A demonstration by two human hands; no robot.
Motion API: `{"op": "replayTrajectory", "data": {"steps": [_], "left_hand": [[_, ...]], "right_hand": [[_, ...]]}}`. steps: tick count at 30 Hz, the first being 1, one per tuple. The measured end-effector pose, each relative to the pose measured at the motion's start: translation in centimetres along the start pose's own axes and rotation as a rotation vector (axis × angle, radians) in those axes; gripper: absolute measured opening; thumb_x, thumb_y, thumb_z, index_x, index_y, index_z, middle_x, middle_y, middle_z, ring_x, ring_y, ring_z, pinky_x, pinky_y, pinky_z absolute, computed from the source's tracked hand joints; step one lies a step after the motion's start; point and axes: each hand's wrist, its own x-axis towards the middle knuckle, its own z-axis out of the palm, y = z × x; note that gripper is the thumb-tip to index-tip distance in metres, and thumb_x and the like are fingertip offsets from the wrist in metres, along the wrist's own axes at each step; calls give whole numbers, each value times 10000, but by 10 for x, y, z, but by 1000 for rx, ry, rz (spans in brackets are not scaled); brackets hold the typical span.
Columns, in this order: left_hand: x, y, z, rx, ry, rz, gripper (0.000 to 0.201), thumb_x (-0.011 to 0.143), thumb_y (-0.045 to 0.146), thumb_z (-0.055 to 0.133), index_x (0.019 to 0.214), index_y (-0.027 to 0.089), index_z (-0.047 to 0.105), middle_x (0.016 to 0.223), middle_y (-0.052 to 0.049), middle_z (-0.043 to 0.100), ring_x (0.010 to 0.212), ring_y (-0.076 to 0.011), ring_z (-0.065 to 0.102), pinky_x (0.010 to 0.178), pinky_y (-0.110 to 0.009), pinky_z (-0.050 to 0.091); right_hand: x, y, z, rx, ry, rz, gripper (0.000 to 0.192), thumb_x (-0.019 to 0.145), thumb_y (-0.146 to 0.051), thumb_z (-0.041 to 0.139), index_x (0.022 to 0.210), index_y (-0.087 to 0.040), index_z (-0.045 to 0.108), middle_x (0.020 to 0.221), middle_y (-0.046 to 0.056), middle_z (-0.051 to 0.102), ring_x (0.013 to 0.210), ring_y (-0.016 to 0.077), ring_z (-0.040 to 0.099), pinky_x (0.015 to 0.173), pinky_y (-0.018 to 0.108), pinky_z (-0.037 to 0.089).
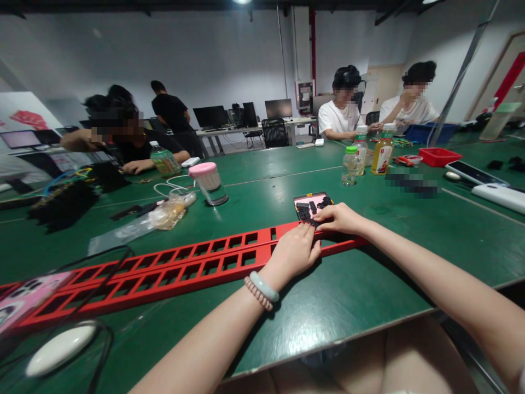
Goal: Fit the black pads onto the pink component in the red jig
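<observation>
A long red slotted frame (180, 265) lies flat on the green tabletop (369, 284), running from the near left corner toward the middle, its far end rising slightly to the right; the left hand (293, 254) lies palm-down on that far end, fingers together and flat against the red rails, gripping nothing; a pale bangle and a beaded bracelet (262, 289) sit on its wrist; the right hand (338, 219) reaches in from the near right edge and curls its fingertips over small black parts at the frame's end, though whether it pinches one I cannot tell; just behind the right hand, touching its fingers, a pink tray (312, 207) holds more small black pieces (305, 212); farther toward the middle of the tabletop stands a clear jar with a pink lid (208, 182), and beside it a crumpled clear plastic bag (164, 216) and a white cable (170, 187); at the near left corner lie a pink phone case (24, 298) and a white oval object (59, 347); toward the far right edge stand several drink bottles (363, 156), a red bin (439, 156) and a blue bin (426, 133); other people sit along the far and left edges.
</observation>
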Motion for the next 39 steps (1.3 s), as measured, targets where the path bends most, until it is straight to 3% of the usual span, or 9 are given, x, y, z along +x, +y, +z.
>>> {"op": "replayTrajectory", "data": {"steps": [9,15,22,28,33,39], "left_hand": [[0,0,0,-21,11,-9,361,869,303,390,1138,93,505,1163,-158,574,1099,-239,536,953,-385,429],[0,-1,2,-1,-5,0,398,873,312,379,1166,70,498,1207,-171,547,1130,-246,515,976,-381,410],[0,0,-1,0,-11,4,383,874,301,381,1146,63,507,1191,-173,553,1119,-243,521,976,-369,409],[0,0,-3,12,-11,-13,353,872,309,383,1110,87,520,1159,-161,572,1093,-242,539,945,-366,436],[-1,0,-1,18,-11,-12,375,874,316,384,1125,70,514,1173,-176,562,1104,-250,530,948,-370,433],[0,0,0,32,-19,-13,368,876,318,376,1108,72,522,1160,-162,572,1090,-243,540,947,-348,434]], "right_hand": [[1,-4,-3,-29,-22,-32,230,696,-328,663,897,-228,711,939,30,702,917,210,637,840,308,477],[0,-6,-4,-56,-36,-135,208,817,-294,527,871,-222,714,946,30,701,912,184,637,842,281,463],[-2,-8,2,-106,105,-135,201,790,-269,563,933,-192,681,1018,58,674,957,177,609,872,298,448],[0,1,-5,-307,389,45,204,808,-252,516,895,-154,673,928,91,673,898,215,577,832,345,435],[0,21,-4,-403,335,191,190,782,-263,548,885,-157,668,877,85,667,863,213,555,820,329,412],[1,22,-1,-400,251,211,164,789,-290,537,843,-165,628,846,69,655,825,188,541,788,293,384]]}}
